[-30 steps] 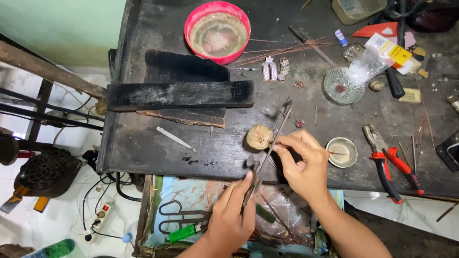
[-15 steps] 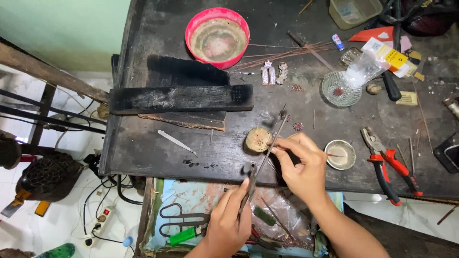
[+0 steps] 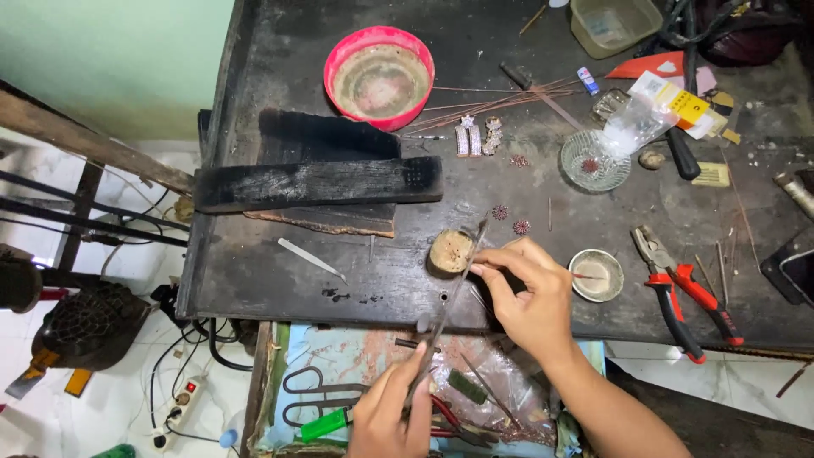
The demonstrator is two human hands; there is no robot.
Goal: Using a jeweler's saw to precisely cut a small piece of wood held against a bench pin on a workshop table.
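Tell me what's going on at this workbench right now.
A person sits at a dark, cluttered bench. The left hand grips the near end of a long thin metal tool that slants up across the bench edge. The right hand pinches something small against the tool's upper part, beside a small round block. Red pliers, a small dish and a red bowl lie untouched.

I sit at a dark, scorched workbench (image 3: 280,271); a pale green wall (image 3: 110,59) stands left, white tiled floor (image 3: 110,399) below me.
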